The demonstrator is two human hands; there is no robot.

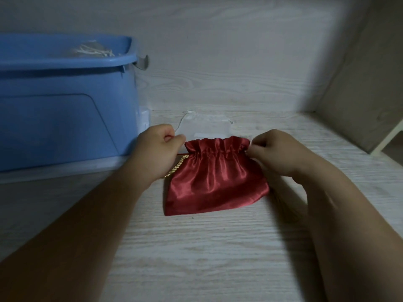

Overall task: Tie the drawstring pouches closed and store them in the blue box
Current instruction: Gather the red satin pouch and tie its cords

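Observation:
A red satin drawstring pouch (pixel 214 177) lies flat on the pale wooden surface, its mouth gathered into pleats. My left hand (pixel 156 149) pinches at the pouch's left top corner, where a gold twisted cord (pixel 174 166) loops out below the hand. My right hand (pixel 277 153) pinches at the right top corner; the cord there is hidden by the fingers. A sheer white pouch (pixel 207 126) with a thin white string lies just behind the red one. The blue box (pixel 65 101) stands at the left, with a pale pouch and white cords (pixel 93 51) visible inside.
A pale wood-grain wall rises behind the surface. A brown board (pixel 359 94) leans at the right, closing that side. The blue box has a grey latch (pixel 142 62) on its right end.

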